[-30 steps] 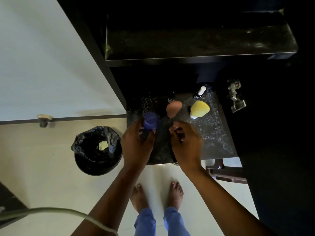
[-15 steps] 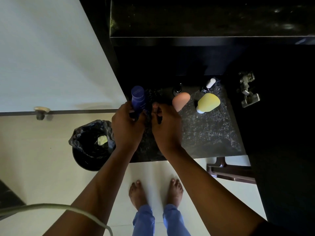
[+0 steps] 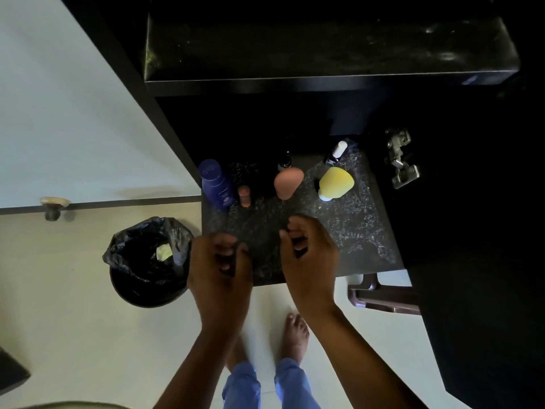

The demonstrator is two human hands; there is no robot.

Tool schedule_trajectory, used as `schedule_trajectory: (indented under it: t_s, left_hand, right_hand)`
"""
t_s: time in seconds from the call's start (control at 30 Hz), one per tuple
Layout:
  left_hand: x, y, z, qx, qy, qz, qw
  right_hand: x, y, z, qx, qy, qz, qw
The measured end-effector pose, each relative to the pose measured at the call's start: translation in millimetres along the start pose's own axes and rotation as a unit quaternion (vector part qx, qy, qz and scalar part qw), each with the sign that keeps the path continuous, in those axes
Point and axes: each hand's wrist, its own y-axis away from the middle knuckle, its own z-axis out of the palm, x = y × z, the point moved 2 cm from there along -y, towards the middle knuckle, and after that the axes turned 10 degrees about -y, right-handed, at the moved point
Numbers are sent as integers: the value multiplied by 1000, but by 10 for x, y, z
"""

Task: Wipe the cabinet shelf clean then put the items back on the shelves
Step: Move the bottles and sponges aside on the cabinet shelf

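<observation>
A speckled dark shelf (image 3: pixel 354 228) carries a row of items at its back. A blue bottle (image 3: pixel 216 184) stands at the far left, with a small pink tube (image 3: pixel 244 195) beside it. Further right are a peach sponge (image 3: pixel 287 181), a yellow sponge (image 3: pixel 334 183), a small dark bottle (image 3: pixel 284 163) and a white-capped bottle (image 3: pixel 336 153). My left hand (image 3: pixel 219 267) and my right hand (image 3: pixel 309 258) hover over the shelf's front edge, fingers loosely curled, holding nothing. A bare dark shelf (image 3: pixel 324 45) sits above.
An open white cabinet door (image 3: pixel 73 113) with a knob (image 3: pixel 53 206) swings out on the left. A black-lined bin (image 3: pixel 147 261) stands on the pale floor below it. A metal hinge (image 3: pixel 401 157) is fixed to the right wall. A brown stool (image 3: pixel 383 296) stands under the shelf's right front.
My left hand set the blue bottle upright at the shelf's back left and let go. The right hand released the small pink tube beside it. Both hands drew back to the front edge.
</observation>
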Motion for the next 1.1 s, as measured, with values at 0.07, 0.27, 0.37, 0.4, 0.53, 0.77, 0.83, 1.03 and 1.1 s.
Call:
schedule_trajectory:
  t_s: [0.07, 0.27, 0.37, 0.4, 0.53, 0.77, 0.83, 1.03, 1.1]
  left_hand:
    - [183, 28, 80, -41, 8, 49, 998]
    - [705, -169, 357, -52, -24, 209, 976]
    - [782, -310, 525, -48, -26, 209, 976]
    - [788, -349, 576, -50, -35, 204, 977]
    - [794, -454, 727, -43, -77, 178, 980]
    - [788, -535, 843, -11, -72, 160, 984]
    - [794, -527, 845, 0, -72, 146, 987]
    - [831, -393, 704, 1, -37, 121, 992]
    - [829, -311, 584, 1, -29, 133, 991]
  right_hand:
    - [68, -56, -135, 44, -9, 25, 999]
    - [233, -392, -357, 131, -69, 91, 985]
    - [261, -542, -409, 133, -79, 82, 985]
    - [276, -589, -410, 126, -71, 77, 987]
    - [327, -714, -378, 88, 5, 24, 996]
    - [369, -811, -348, 42, 38, -16, 998]
    - [363, -819, -359, 39, 35, -13, 999]
    - [325, -743, -403, 47, 30, -27, 998]
    - [311, -666, -388, 43, 30, -26, 998]
